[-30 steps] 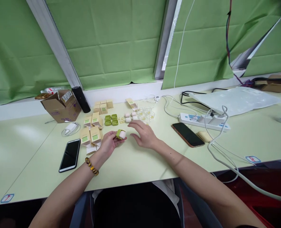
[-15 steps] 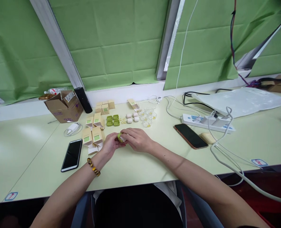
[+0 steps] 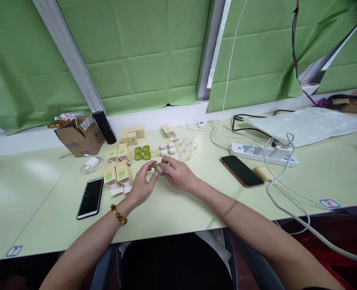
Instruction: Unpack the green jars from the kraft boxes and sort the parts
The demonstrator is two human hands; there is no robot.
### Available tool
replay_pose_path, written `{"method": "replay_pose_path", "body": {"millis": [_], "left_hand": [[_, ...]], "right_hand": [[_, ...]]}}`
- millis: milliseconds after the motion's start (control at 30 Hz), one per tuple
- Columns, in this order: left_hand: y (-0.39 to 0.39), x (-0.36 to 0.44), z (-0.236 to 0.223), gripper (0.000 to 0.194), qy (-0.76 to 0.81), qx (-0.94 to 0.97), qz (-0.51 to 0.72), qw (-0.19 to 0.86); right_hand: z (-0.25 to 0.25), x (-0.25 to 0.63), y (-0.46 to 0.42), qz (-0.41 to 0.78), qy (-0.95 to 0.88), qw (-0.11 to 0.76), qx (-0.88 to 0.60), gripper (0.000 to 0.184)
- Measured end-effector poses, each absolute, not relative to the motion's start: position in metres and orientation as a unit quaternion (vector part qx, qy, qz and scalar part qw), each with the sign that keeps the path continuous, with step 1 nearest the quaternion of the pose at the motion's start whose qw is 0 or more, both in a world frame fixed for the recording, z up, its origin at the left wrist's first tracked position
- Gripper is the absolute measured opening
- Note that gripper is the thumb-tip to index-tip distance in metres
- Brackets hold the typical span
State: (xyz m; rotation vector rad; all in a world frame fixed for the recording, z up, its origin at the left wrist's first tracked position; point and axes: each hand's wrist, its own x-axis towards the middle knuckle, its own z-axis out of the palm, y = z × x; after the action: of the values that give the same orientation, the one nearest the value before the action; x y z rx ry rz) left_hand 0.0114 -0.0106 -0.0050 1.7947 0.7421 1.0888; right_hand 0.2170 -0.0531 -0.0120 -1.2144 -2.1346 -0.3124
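Between my two hands, above the table, is a small green-and-white case (image 3: 159,168). The thumb and fingertips of my left hand (image 3: 143,179) touch its green side. My right hand (image 3: 178,173) has its fingers curled round the white side, hiding part of it. Just beyond lie several green square trays (image 3: 142,152), tiny yellowish pieces (image 3: 155,153), white rounded blocks (image 3: 167,148) and clear plastic covers (image 3: 185,149). Open cardboard boxes (image 3: 117,174) with green windows stand left of my left hand.
A white-framed phone (image 3: 90,198) lies to the left and a second phone (image 3: 241,171) to the right. Farther right are a power strip (image 3: 264,154) and looping white cables (image 3: 287,213). A brown carton (image 3: 81,136) and a black cylinder (image 3: 104,127) stand at the back left.
Both hands have moved slightly away from me, toward the green trays, with the case. My left hand's thumb and fingers have spread from a closer wrap, and more of the white side shows.
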Motion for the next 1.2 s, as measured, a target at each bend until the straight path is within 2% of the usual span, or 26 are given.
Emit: {"method": "replay_pose_path", "body": {"millis": [333, 500, 900, 1200], "left_hand": [[-0.005, 0.011, -0.018, 0.036, 0.290, 0.764, 0.405, 0.410], [-0.005, 0.011, -0.019, 0.036, 0.302, 0.780, 0.403, 0.372], [-0.008, 0.014, -0.016, 0.034, 0.327, 0.771, 0.403, 0.369], [-0.014, 0.014, 0.003, 0.030, 0.367, 0.789, 0.369, 0.326]], "right_hand": [[-0.016, 0.210, -0.054, -0.216, -0.811, 0.354, -0.413, 0.028], [-0.016, 0.211, -0.055, -0.211, -0.812, 0.349, -0.418, 0.030], [-0.019, 0.211, -0.052, -0.200, -0.809, 0.350, -0.427, 0.031], [-0.017, 0.203, -0.049, -0.165, -0.819, 0.333, -0.436, 0.031]]}}
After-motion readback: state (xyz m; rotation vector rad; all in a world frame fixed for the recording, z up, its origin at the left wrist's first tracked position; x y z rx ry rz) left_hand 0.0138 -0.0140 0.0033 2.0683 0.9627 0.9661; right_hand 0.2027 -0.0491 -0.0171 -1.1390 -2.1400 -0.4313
